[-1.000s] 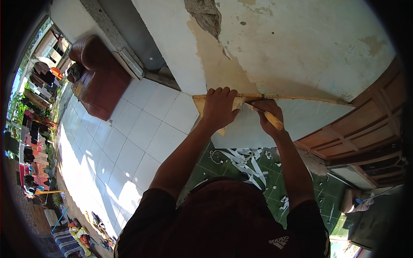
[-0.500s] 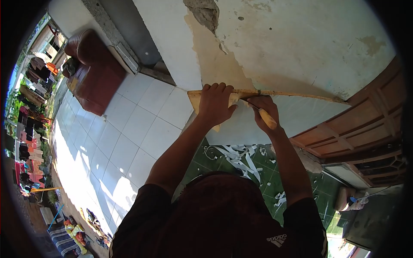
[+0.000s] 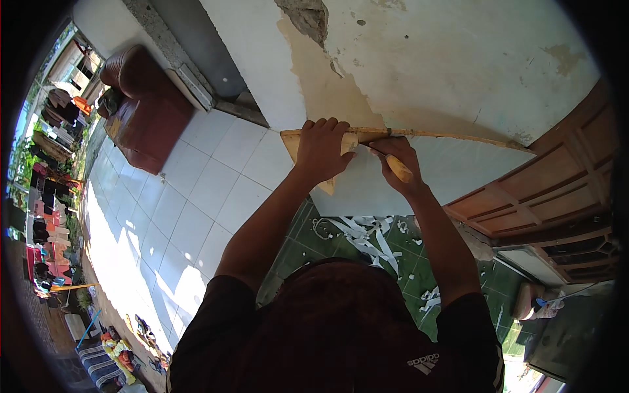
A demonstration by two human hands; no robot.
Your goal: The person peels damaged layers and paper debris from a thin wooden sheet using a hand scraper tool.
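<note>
A white-faced board with a raw tan edge stands by the stained wall. My left hand is closed over its upper edge near the left end, fingers over the far side and thumb on the near face. Around that hand the white facing is gone, and ragged tan material shows. In my right hand is a thin-bladed hand tool with a yellow wooden handle. Its blade points left at the board beside my left thumb; the exact tip is hard to make out.
White strips and scraps litter the green tiled floor below the board. A brown panelled wooden door is at the right. Further left, a worn red sofa sits on white tiles. The wall has a broken patch.
Both hands, the tool and the board appear slightly higher and further left, partly from a small camera shift. A pale patch now shows just right of my left hand. Both grips stay the same.
</note>
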